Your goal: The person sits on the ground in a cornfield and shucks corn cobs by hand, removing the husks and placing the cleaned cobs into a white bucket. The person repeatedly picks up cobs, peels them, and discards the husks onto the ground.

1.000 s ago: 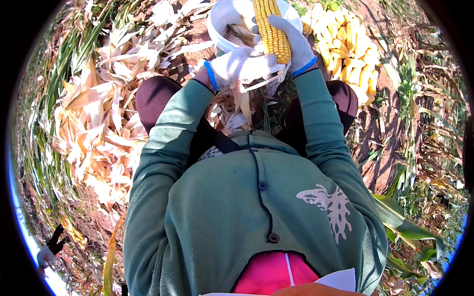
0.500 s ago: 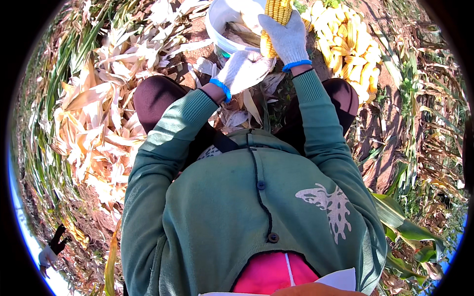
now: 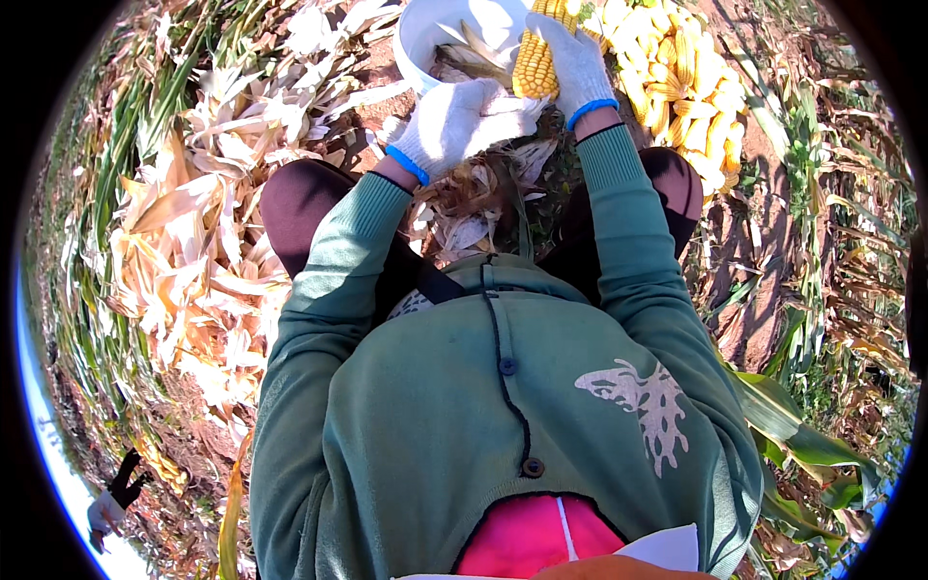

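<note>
My right hand (image 3: 577,72), in a white knit glove with a blue cuff, is closed round a husked yellow corn cob (image 3: 536,66). The cob stands tilted, one end below the hand and the other reaching past it at the top of the view. My left hand (image 3: 456,121), gloved the same way, is just left of the cob's lower end. Its fingers stretch to the right and nothing shows in them. Behind my hands stands a white bucket (image 3: 414,60) with dry husk pieces (image 3: 469,60) inside.
A pile of husked yellow cobs (image 3: 688,92) lies to the right. Loose pale husks (image 3: 188,227) spread widely on the left. My bent knees (image 3: 304,208) flank the husk scraps before me. Dry and green stalks (image 3: 817,290) border the soil. Another person's dark-gloved hand (image 3: 126,481) shows at lower left.
My left hand has drawn slightly left, its fingers now more stretched out. My right hand and the cob have shifted a little to the right and tilted.
</note>
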The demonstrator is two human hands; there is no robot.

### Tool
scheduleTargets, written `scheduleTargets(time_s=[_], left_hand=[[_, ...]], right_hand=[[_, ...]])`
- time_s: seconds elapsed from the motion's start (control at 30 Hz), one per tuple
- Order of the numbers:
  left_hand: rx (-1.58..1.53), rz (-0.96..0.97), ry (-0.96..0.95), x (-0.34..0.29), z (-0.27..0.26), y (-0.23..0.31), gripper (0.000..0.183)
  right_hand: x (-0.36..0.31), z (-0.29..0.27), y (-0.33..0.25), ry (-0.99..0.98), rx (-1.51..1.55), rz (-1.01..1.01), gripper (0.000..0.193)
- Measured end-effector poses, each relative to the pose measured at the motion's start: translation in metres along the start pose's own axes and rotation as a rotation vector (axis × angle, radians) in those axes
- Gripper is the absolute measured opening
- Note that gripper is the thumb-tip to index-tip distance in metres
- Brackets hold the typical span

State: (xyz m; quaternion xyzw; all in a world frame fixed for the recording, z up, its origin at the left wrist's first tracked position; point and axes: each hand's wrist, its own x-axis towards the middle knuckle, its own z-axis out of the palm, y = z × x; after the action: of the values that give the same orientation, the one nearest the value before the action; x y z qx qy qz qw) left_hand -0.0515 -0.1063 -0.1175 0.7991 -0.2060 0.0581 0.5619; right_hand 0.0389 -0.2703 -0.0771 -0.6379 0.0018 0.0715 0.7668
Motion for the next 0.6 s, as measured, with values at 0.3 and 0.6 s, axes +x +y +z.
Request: scheduleTargets(time_s=[0.3, 0.6], left_hand=[[0.560, 0.303, 0.042, -0.006, -0.001, 0.030, 0.033], [0.398, 0.364, -0.025, -0.013, -0.008, 0.032, 0.027]], right_hand=[[-0.011, -0.001, -0.007, 0.006, -0.115, 0.033, 0.043], [-0.004, -0.011, -0.005, -0.189, 0.121, 0.287, 0.041]])
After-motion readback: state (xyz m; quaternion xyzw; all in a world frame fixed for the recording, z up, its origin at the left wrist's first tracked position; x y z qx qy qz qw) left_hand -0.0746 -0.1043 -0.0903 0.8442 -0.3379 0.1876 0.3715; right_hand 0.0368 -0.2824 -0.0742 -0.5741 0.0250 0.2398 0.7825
